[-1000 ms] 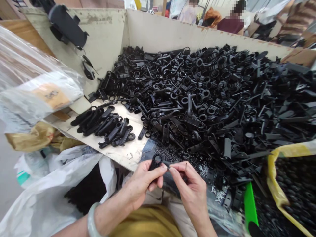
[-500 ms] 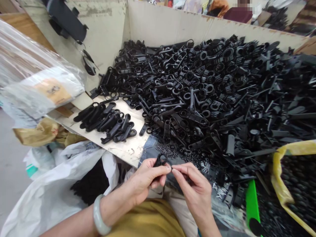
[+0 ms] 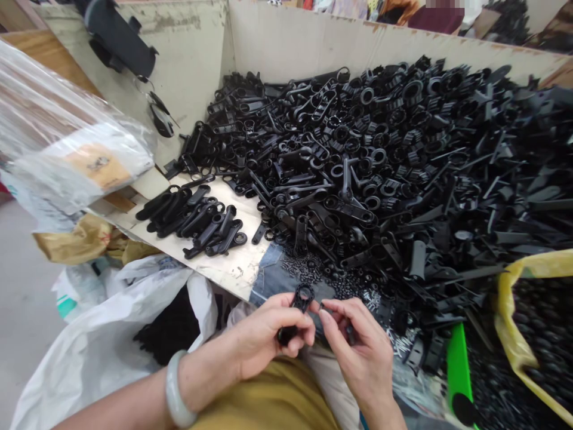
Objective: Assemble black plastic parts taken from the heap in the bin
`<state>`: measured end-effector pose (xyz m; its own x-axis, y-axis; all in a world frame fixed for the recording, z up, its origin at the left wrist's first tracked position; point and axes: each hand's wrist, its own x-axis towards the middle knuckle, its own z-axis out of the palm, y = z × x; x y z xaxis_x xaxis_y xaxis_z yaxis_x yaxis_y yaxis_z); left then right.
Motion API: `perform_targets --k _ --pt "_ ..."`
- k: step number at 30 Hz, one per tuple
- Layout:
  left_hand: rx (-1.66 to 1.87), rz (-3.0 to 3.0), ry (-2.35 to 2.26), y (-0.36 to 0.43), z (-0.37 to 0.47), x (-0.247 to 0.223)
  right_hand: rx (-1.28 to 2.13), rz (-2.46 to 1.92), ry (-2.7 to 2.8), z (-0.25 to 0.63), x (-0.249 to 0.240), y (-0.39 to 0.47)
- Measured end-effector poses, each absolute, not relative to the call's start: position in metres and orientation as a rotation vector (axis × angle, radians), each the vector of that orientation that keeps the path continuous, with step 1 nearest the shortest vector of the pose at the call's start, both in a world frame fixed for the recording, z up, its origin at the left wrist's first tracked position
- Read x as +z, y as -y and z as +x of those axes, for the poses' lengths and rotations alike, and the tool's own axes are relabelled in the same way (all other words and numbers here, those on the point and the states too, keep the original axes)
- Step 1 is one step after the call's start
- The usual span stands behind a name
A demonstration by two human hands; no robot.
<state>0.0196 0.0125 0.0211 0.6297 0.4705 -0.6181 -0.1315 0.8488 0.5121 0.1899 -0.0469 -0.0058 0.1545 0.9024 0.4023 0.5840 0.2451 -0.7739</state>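
Black part [image 3: 300, 302] is held tight in the left hand [image 3: 275, 325]; the right hand [image 3: 360, 343] pinches a tiny bit [image 3: 322, 306] beside it.

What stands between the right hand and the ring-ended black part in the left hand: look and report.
Only a fingertip of the left hand, beside the ring-ended black part on the side facing the right hand. Nothing else visible blocks that narrow gap.
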Motion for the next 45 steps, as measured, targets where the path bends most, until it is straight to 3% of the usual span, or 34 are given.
perform_targets --k 23,34,40,45 --pt "0.338 1.021 -0.881 -0.012 0.005 0.012 0.473 -1.374 1.736 0.175 -0.010 0.041" --pt "0.345 1.510 -1.084 -0.018 -0.009 0.012 0.115 -1.479 1.982 0.164 -0.010 0.055" --pt "0.371 1.477 -1.099 -0.016 -0.010 0.000 0.432 -1.490 1.909 0.175 0.000 0.053" --pt "0.333 1.487 -1.103 -0.018 -0.010 0.001 0.419 -1.476 1.933 0.177 -0.011 0.054"
